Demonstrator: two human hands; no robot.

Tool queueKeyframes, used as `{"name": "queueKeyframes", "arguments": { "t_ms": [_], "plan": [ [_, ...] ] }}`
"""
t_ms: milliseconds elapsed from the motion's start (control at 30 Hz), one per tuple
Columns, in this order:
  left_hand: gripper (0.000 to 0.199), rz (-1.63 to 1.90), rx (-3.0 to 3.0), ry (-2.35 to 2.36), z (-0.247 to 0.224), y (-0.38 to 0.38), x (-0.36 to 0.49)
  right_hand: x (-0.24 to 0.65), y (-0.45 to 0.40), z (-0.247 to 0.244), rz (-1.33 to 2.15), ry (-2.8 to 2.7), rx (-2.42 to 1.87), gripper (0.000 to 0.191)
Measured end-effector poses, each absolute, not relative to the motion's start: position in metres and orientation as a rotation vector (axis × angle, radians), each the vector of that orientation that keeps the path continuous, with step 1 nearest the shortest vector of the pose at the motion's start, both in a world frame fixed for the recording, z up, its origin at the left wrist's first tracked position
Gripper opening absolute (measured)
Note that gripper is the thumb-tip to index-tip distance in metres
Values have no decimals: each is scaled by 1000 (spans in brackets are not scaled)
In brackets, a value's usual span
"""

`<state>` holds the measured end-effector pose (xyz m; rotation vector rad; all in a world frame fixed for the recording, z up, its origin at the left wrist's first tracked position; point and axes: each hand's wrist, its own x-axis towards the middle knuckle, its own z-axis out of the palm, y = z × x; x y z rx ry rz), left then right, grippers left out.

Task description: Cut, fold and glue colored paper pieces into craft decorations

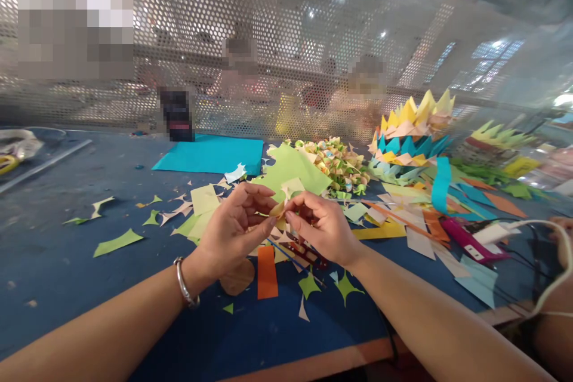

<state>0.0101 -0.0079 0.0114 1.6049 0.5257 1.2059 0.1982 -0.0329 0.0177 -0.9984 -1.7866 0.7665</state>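
Observation:
Between the fingertips of both hands is a small yellowish paper piece (278,210), pinched from either side. My left hand (237,218), with a silver bangle (184,283) at the wrist, has thumb and index finger closed on it. My right hand (320,224) grips its other edge. Beneath the hands lie an orange paper strip (267,271), a round brown piece (237,276) and a dark red object partly hidden by paper. Just beyond the fingers is a light green paper sheet (293,170), and behind it a heap of small folded paper pieces (342,164).
A blue paper sheet (215,154) lies at the back. Stacked pointed paper rings (412,134) stand at the back right. A magenta power strip (472,242) with a white plug and cables sits at right, near another person's arm (557,334). Scraps litter the dark blue table (58,233).

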Motion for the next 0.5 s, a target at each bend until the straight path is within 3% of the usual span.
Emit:
{"name": "queueKeyframes", "arguments": {
  "t_ms": [500],
  "plan": [
    [23,1280,1697,722,7,-9,11,195,-31,15,729,-1778,-1047,13]
  ]
}}
